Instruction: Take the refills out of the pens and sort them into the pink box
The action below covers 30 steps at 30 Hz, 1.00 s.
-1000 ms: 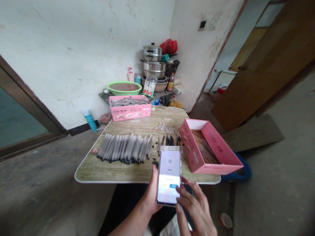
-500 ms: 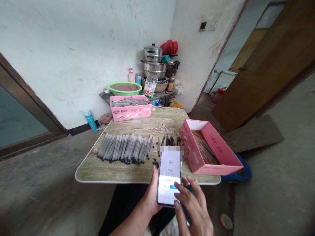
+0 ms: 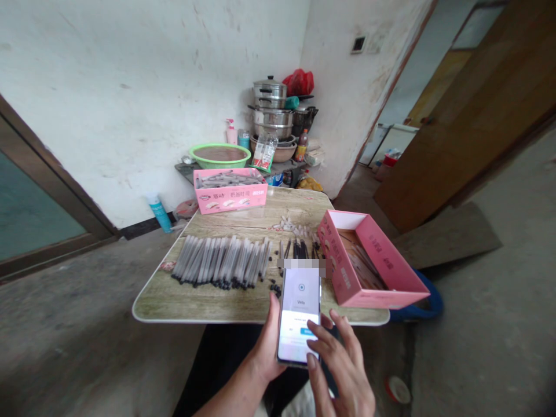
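Your left hand (image 3: 266, 344) curls around a slim rectangular smartphone (image 3: 295, 347) with a lit screen, by the wood-patterned, white-rimmed table (image 3: 186, 310) at six o'clock. Your right hand (image 3: 343, 370) is loosely spread, gripping nothing, fingertips over the screen; contact is unclear. Translucent, black-ended plastic tubes (image 3: 221, 263) lie at ten o'clock from the phone, a pink rectangular box (image 3: 345, 281) at two.
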Each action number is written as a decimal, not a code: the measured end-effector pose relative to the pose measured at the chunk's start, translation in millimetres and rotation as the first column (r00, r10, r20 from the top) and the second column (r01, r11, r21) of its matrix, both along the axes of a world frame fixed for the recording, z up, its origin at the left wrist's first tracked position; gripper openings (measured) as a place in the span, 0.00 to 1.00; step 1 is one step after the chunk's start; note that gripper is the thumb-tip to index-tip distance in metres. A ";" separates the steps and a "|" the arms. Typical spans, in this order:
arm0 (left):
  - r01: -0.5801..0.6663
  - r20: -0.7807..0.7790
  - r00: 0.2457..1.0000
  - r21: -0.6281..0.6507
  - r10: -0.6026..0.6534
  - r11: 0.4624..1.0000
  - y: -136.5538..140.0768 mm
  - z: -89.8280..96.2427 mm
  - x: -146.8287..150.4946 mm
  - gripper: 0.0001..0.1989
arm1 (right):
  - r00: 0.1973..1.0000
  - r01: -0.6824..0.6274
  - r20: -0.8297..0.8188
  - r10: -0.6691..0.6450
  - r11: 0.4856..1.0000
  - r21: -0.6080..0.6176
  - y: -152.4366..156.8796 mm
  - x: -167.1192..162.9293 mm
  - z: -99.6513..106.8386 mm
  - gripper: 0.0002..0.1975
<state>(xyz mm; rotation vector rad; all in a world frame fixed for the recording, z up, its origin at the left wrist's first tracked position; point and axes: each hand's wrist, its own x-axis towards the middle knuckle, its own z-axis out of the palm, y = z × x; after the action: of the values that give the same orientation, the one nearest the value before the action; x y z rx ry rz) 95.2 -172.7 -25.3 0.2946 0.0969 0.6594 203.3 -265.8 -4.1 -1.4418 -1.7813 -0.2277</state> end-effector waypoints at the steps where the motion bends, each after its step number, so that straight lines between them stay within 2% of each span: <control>1: -0.002 -0.002 1.000 0.000 0.002 1.000 -0.2 0.3 0.1 0.46 | 1.000 -0.003 0.002 0.003 1.000 0.003 0.1 0.3 -0.3 0.11; 18: -0.003 -0.008 1.000 0.001 0.003 1.000 -2.5 0.9 -0.5 0.46 | 1.000 0.009 -0.029 -0.008 0.999 0.043 -1.3 0.1 -1.3 0.10; 24: -0.005 0.006 1.000 0.008 0.005 1.000 -1.1 0.7 0.0 0.47 | 0.991 0.049 -0.126 -0.045 0.998 0.027 -2.4 -5.9 2.5 0.10; 30: 0.007 0.021 1.000 -0.026 -0.007 1.000 -0.5 -3.0 0.2 0.46 | 0.977 0.068 -0.208 -0.053 0.996 0.065 -3.2 -5.7 13.6 0.11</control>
<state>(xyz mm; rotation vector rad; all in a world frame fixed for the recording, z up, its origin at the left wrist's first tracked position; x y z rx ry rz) 95.5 -173.2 -28.3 0.2626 0.0840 0.6537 197.6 -269.0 9.5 -1.4163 -1.5482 -0.1657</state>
